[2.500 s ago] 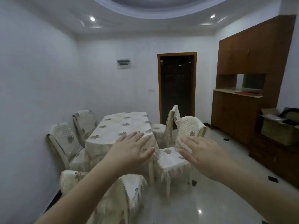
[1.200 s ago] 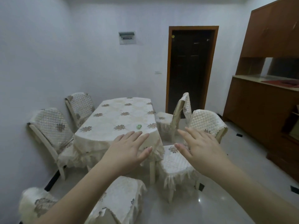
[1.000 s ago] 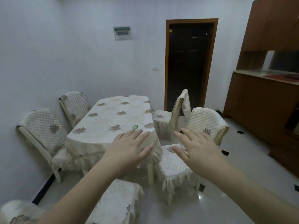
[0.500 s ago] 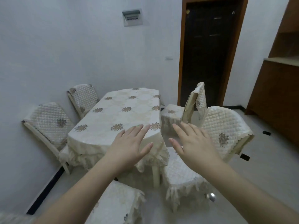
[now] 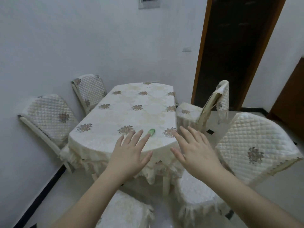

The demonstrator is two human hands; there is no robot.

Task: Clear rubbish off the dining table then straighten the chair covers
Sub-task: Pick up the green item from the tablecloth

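Task barely started: left hand [image 5: 130,155] and right hand [image 5: 195,150] both hovered flat with fingers spread, holding nothing. Small green scrap [image 5: 151,131] lay on the surface [image 5: 115,119] just past the left fingertips, not picked up. Far chair cover [image 5: 222,96], beyond the right hand, hung crooked off its backrest; straightening looked undone

Ahead of me a dark door [image 5: 236,51] stands in a brown wooden frame [image 5: 199,51], set in the white wall [image 5: 65,38]. High on that wall hangs a small grey box [image 5: 148,2] — cut off by the top edge — and a pale switch plate [image 5: 187,50] sits near the frame. At far right a brown wooden cabinet [image 5: 291,102] shows. Glossy pale floor [image 5: 75,186] with small black tiles [image 5: 210,132] — a black skirting strip [image 5: 42,193] along the left wall.
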